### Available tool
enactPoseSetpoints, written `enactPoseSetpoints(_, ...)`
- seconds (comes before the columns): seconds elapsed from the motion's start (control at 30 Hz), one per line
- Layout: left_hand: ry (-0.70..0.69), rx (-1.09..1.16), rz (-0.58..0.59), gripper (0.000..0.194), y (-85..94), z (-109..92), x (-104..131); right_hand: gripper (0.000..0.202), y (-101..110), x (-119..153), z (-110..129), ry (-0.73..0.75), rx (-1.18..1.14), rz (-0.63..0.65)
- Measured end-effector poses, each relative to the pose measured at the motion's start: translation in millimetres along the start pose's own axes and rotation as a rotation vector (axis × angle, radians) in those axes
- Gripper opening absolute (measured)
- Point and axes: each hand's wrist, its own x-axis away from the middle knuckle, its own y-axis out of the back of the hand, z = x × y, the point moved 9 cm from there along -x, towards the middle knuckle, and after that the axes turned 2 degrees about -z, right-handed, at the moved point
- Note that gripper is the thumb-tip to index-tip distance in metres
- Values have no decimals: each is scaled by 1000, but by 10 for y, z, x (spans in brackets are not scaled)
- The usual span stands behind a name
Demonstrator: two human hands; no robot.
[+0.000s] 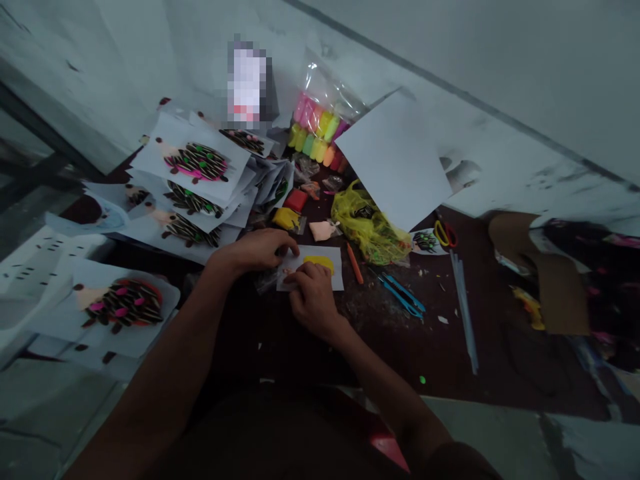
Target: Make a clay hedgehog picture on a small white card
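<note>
A small white sheet lies on the dark table in front of me, with a flat yellow clay shape on it. My right hand rests over the sheet, its fingertips pressed down on a pale piece at the sheet's left part; that piece is mostly hidden. At the sheet's upper left edge is my left hand, fingers curved and thumb apart, with nothing visible in it. Just beyond the sheet sit a pale pink clay lump, a yellow clay pack and a red one.
Left are stacked papers with clay hedgehogs. Behind are a bag of colored clay, a yellow-green plastic bag and a large white sheet. Right lie an orange stick, blue scissors, red-yellow scissors and clear sticks.
</note>
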Motion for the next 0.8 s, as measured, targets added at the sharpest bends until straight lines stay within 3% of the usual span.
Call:
enactPoseSetpoints(0.17, -19, -16, 4, 47, 0, -5, -6, 37, 140, -6, -109, -38, -6, -115)
enactPoseSetpoints(0.33, -23, -23, 8, 47, 12, 2, -1, 31, 117, -7, -102, -15, -8, -82)
enactPoseSetpoints(0.57, -35, -42, 5, 46, -4, 34, -10, 4, 233, -26, -153, -42, -146, -171)
enactPoseSetpoints(0.8, -48, 4, 15, 45, -36, 71, -27, 14, 87, 20, -104, 32, -195, -18)
